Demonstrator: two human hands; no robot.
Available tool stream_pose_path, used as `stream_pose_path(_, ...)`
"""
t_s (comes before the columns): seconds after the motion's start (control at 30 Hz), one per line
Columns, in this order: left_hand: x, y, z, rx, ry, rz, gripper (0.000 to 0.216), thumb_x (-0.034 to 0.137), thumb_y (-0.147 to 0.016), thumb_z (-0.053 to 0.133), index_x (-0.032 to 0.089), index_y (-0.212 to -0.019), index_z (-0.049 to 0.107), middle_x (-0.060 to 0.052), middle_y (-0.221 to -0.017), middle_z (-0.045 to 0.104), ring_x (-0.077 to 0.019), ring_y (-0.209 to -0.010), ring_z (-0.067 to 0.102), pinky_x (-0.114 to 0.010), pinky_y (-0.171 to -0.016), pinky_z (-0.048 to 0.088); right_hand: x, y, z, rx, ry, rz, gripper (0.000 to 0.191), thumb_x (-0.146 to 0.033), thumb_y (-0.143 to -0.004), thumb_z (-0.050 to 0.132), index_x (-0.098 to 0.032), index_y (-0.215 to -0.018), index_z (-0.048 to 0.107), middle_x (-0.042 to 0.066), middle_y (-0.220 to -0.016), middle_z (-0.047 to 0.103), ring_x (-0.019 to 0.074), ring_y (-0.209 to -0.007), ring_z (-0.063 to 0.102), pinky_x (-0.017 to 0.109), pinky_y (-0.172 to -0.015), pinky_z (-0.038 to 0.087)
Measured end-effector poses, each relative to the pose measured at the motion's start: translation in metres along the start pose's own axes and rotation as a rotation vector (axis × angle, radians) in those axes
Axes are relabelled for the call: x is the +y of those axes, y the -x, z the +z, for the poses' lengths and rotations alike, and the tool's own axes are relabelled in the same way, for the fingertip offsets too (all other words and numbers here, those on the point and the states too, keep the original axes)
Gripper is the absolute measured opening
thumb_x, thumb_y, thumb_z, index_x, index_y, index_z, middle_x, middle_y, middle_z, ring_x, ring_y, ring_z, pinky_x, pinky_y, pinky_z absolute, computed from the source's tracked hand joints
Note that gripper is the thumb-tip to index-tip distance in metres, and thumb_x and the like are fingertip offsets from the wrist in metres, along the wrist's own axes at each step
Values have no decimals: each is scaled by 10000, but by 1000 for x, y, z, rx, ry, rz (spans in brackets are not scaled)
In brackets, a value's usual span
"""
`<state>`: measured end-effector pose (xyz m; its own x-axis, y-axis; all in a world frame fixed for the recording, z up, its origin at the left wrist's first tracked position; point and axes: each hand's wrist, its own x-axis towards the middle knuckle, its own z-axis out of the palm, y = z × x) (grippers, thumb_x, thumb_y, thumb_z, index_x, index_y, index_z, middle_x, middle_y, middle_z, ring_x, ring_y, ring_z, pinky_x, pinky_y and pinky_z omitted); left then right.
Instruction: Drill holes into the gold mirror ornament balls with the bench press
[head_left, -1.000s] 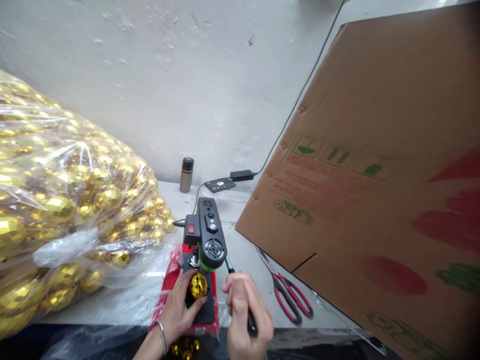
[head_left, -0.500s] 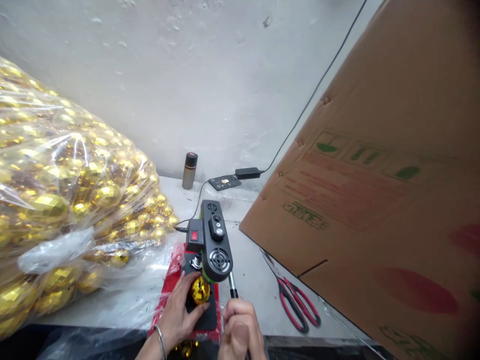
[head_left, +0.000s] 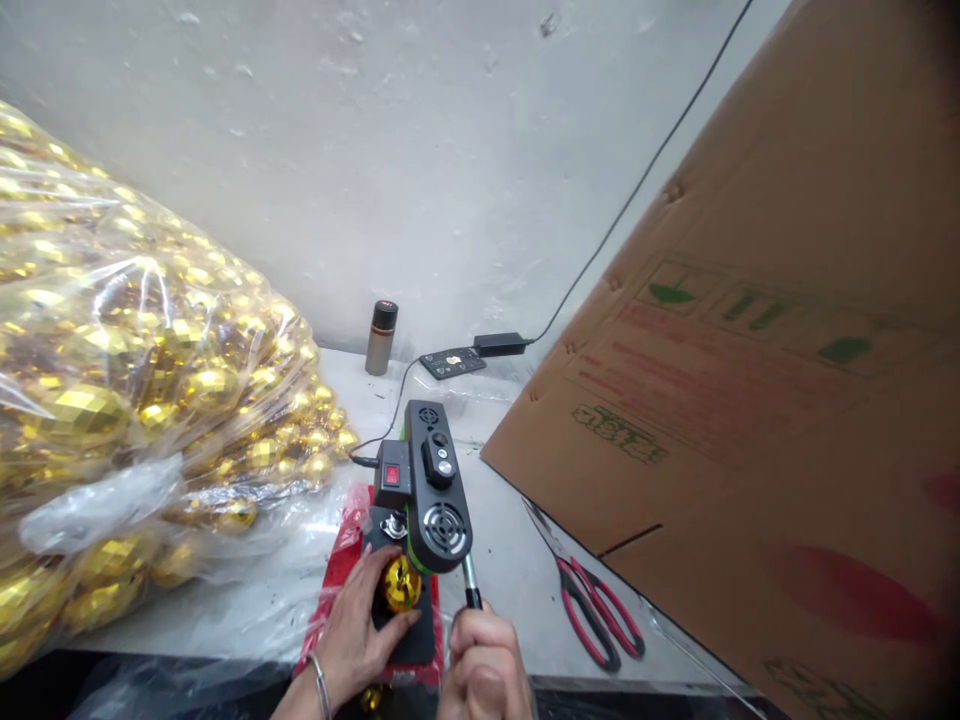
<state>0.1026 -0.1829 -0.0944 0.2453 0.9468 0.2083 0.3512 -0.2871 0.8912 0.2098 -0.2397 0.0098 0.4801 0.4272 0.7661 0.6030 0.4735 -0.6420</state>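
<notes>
A small black machine with a lever, resembling a mini drill press (head_left: pixel 435 490), stands at the middle of the table. On its black base sits a shiny faceted gold bauble (head_left: pixel 402 584), under the machine's near end. My left hand (head_left: pixel 364 620), with a bangle at the wrist, curls thumb and fingers round the bauble. At the machine's right side, my right hand (head_left: pixel 486 660) is closed round the lever handle (head_left: pixel 472 596). Whatever the machine's head does above the bauble is hidden by its housing. Beneath the base lies a red plastic sheet (head_left: pixel 337 570).
To the left bulges a clear plastic bag of gold baubles (head_left: pixel 172 340). Red-handled scissors (head_left: pixel 600 610) lie to the right, beside a big cardboard box (head_left: pixel 720 400). Near the wall are a bottle (head_left: pixel 381 340), a dark patterned card-like object (head_left: pixel 452 363) and a black power adapter (head_left: pixel 500 345).
The camera view has shifted slightly. Both hands keep their places, the left round the bauble and the right on the lever handle.
</notes>
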Motion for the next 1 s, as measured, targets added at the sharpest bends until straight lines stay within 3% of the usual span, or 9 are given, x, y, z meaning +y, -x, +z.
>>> stream_pose_path(0.2,-1,1,2,-15,-20,-13,556,362,-789,750,222,-1316,644,-158,-1344,713,-386,-1277,653,-615,-1113,498,3,-4,7,67,-25,-97,435,-209,-1061,358,-207,-634,442,-49,-636,476,81,-537,441,265,-691,460)
stream_pose_path(0.4,-5,2,3,-19,-28,-21,555,376,-793,748,225,-1318,647,-153,-1364,705,-390,-1326,615,-619,-1144,465,-4,-6,13,87,-26,-45,439,-213,-1074,341,-199,-641,413,-50,-676,453,73,-580,424,261,-731,449)
stream_pose_path(0.63,-5,1,4,-26,-33,-33,576,393,-784,755,208,-1319,647,-177,-1356,703,-403,-1298,633,-627,-1119,489,19,-8,14,105,-125,-278,437,-151,-1044,324,-210,-614,372,-58,-597,402,61,-487,400,233,-556,389)
stream_pose_path(0.83,-3,0,5,-46,-50,-46,584,390,-791,746,206,-1335,634,-184,-1376,688,-395,-1296,636,-617,-1116,494,23,0,11,42,-160,-168,415,-170,-1059,311,-203,-660,419,-34,-650,456,80,-543,416,232,-516,358)
stream_pose_path(1.0,-2,-2,5,-35,-51,-54,593,372,-768,757,193,-1322,642,-188,-1354,700,-398,-1288,641,-611,-1108,505,29,6,9,35,-159,-214,414,-175,-1064,294,-200,-669,416,-31,-664,445,78,-554,402,231,-514,346)
